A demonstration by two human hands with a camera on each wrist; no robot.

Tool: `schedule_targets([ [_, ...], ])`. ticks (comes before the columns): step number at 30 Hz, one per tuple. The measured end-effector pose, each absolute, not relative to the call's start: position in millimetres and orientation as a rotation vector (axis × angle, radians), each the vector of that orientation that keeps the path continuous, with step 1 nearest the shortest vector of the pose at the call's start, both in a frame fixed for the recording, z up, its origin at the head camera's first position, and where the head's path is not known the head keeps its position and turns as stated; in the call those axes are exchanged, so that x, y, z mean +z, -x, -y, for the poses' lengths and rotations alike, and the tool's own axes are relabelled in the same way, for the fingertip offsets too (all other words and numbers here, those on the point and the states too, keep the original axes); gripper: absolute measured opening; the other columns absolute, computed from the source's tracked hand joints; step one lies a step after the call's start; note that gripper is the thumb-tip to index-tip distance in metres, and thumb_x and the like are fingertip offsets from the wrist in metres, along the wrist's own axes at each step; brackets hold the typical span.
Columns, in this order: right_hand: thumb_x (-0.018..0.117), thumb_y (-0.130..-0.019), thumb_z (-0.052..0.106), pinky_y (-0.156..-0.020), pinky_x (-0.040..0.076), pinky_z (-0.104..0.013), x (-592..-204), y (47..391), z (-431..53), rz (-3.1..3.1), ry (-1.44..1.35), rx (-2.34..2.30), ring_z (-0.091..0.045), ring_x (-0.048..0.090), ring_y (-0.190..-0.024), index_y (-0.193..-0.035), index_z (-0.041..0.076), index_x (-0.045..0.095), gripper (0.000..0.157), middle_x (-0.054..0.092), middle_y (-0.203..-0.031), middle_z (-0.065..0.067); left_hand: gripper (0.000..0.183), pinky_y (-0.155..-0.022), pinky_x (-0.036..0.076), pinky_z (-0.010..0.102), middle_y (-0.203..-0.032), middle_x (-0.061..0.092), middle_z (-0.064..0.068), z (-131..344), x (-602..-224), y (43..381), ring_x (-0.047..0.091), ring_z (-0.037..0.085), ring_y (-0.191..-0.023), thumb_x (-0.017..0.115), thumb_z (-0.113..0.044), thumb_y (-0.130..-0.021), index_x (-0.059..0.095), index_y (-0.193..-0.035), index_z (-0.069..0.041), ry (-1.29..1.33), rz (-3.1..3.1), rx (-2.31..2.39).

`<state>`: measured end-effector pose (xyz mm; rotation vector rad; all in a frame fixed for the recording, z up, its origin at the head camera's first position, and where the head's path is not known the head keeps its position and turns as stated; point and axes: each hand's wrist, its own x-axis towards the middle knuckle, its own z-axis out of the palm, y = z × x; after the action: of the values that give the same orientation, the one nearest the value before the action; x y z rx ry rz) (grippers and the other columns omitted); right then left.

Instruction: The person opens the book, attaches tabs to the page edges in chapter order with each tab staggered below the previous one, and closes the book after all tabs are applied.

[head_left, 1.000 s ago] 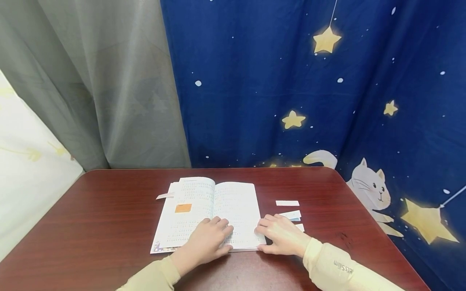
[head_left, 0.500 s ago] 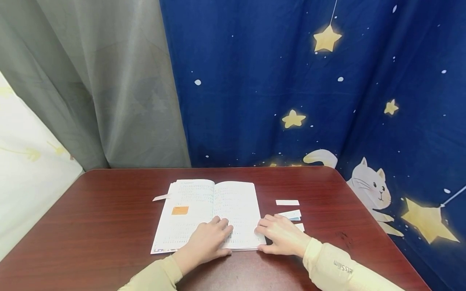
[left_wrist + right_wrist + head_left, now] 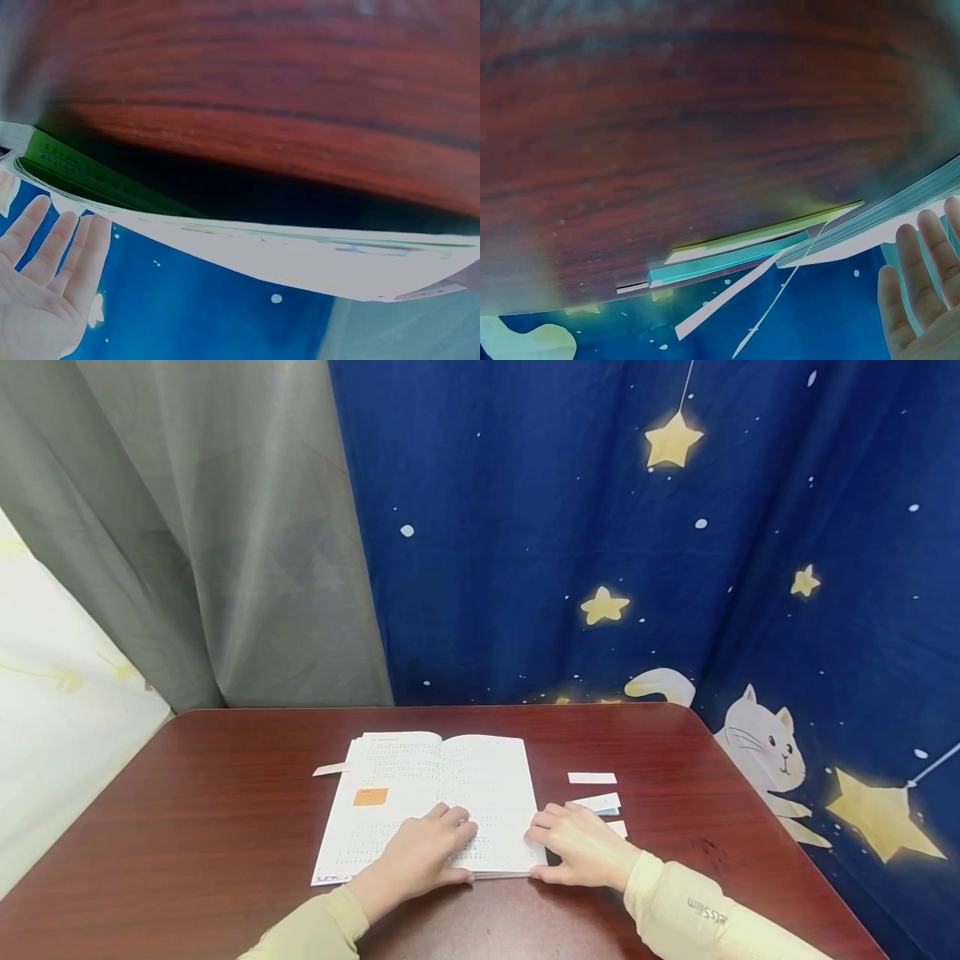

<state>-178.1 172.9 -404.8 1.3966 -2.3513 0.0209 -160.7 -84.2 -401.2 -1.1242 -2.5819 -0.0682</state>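
An open book (image 3: 486,768) with printed pages lies on the table. My left hand (image 3: 426,853) rests near the gutter, fingers extended over the page and thumb by the bottom edge. My right hand (image 3: 581,847) lies at the right page's lower corner, fingertips on the margin, thumb at the bottom edge. From the left page's outer side sticks a pale paper strip (image 3: 330,769). The left wrist view shows straight fingers (image 3: 88,259) and a green surface (image 3: 82,169) under the book. Straight fingers (image 3: 915,277) appear beside the page block in the right wrist view.
Right of the book are a white paper strip (image 3: 592,778), a white strip with blue below it (image 3: 600,802), and another strip (image 3: 619,828) partly behind the right hand. The reddish-brown table (image 3: 210,827) ends before grey and blue curtains (image 3: 480,568).
The left-hand pages have settled flatter, and the strip in them has shifted left. My left hand has slid slightly left. My right hand has stayed put.
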Motion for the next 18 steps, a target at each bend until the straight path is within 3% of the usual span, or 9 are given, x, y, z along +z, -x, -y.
schedule_targets([
  [18,0.065,-0.068,0.047,-0.055,0.035,-0.024,-407.5,178.9,-173.7,2.351,-1.403,0.031,-0.01,0.046,-0.07,-0.086,0.017,0.06,0.035,0.05,-0.079,0.008,0.052,-0.047,0.044,0.028,-0.106,0.053,0.001,94.7,-401.5,162.1,0.051,0.016,-0.09,0.065,-0.05,-0.068,0.057,-0.106,-0.015,1.144,2.546,-0.197],
])
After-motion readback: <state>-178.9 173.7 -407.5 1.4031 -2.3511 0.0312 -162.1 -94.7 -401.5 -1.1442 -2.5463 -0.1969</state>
